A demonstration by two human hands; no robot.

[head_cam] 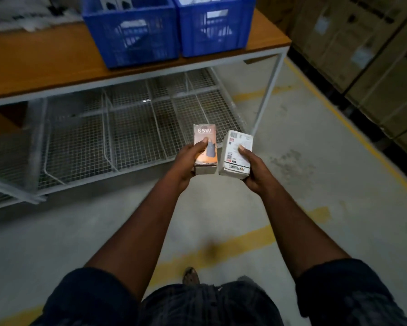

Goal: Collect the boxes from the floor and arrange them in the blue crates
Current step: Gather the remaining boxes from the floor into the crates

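Blue plastic: left crate and right crate stand side by side at the right end of the table. Both hold pale items, blurred. Left hand grips the 65W box, thumb across its face. Right hand grips the white barcoded box the same way. Both boxes are held in the air, short of the table's front edge. Judged mid-task: these two are collected but not yet crated. No further boxes show on the floor.

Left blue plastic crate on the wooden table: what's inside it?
Inside the left blue plastic crate, white boxes stand; pale shapes show through its lattice wall. Its floor and the count are hidden.
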